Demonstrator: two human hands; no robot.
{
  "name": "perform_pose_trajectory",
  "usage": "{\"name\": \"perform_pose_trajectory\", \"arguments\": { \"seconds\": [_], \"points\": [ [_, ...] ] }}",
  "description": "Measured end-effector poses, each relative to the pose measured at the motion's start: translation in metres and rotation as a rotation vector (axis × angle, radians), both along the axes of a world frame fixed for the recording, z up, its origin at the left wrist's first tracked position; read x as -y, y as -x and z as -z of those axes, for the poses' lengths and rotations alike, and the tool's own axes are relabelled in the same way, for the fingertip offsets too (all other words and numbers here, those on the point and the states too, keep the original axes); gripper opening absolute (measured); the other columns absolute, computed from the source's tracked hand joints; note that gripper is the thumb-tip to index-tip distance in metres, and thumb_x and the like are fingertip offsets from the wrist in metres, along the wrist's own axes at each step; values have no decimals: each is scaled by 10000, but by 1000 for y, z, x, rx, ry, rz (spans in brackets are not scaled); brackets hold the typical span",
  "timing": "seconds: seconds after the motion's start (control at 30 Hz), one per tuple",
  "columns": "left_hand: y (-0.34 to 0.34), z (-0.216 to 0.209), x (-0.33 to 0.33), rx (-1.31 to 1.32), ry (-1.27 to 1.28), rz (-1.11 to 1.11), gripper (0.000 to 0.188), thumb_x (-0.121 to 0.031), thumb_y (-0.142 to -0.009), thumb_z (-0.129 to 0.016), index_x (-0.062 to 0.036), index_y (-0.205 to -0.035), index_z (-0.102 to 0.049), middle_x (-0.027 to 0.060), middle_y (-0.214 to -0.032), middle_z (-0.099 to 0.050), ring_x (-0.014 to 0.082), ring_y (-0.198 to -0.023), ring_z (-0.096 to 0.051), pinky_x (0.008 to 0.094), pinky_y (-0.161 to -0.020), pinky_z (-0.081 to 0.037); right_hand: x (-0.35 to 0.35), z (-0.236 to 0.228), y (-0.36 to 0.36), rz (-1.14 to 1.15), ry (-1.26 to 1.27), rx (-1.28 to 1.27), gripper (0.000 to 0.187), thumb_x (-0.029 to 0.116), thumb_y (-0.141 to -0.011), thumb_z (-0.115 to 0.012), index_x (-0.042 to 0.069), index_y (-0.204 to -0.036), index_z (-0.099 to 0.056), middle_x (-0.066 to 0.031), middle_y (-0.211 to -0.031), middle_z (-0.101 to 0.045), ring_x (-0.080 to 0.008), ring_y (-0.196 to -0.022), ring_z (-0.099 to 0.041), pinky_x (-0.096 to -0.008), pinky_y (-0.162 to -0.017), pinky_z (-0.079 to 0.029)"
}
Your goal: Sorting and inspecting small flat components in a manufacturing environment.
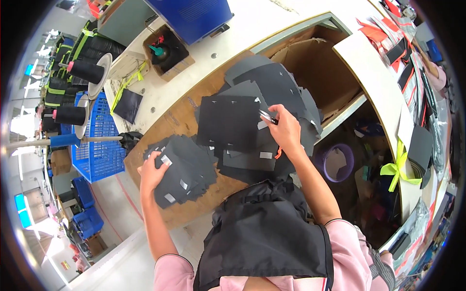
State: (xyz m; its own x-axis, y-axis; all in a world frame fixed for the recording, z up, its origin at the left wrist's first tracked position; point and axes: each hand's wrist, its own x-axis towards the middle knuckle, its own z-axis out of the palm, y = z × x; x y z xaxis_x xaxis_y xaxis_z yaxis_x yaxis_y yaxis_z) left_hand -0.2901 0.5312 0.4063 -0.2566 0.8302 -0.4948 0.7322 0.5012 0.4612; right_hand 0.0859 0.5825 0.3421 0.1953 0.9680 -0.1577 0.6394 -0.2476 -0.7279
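So we're mid-sorting: left hand (151, 173) flat on the small fabric stack (182, 174), right hand (284, 130) pinching a pen (268, 117) over the big stack (233, 123); marking likely needs steadiness.

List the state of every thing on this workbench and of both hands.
Left hand: pressing on a fanned stack of black fabric pieces.
Right hand: gripping a small metal tool over the larger black pile.
Cardboard box: open.
Blue crate: upright.
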Motion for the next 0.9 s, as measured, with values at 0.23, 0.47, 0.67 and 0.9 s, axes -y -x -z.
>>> {"name": "perform_pose_trajectory", "arguments": {
  "seconds": [0.23, 0.47, 0.67, 0.9],
  "points": [
    [-7, 43, -21, -930, -120, 173, 848, -301, -678, -783, -244, -1398, -338, 135, -1470, -223, 291, -1360, -214, 599, -1028, -180, -38, 7, 37, -124, -221, 153, 450, 236, -745, -734, 121, -1126, -524, -84, -1007, -559, -312, -787, -624, -415, -658, -496],
    [13, 62, -17, -542, -71, 69, 719, -194, -753, -719, -217, -1381, -371, 93, -1452, -297, 297, -1347, -253, 590, -1039, -189, -76, 19, 43, -332, -44, 376, 301, 167, -710, -741, 78, -879, -507, -102, -1014, -483, -355, -820, -613, -474, -666, -485],
    [-8, 63, -3, 447, -436, -232, 549, -208, -886, -602, -125, -1372, -362, 71, -1408, -366, 231, -1259, -400, 448, -937, -419, -33, -27, 41, -402, -399, 87, 159, 31, -699, -656, 82, -805, -549, -71, -764, -542, -304, -705, -598, -399, -587, -473],
    [-168, 30, -13, 1255, -172, -497, 384, -154, -897, -598, 1, -1229, -483, 81, -1085, -595, 157, -966, -577, 319, -836, -481, 58, -38, 51, -702, -684, 76, 164, 25, -642, -578, 88, -792, -565, -26, -671, -436, -164, -555, -547, -305, -481, -454]
  ]
}}
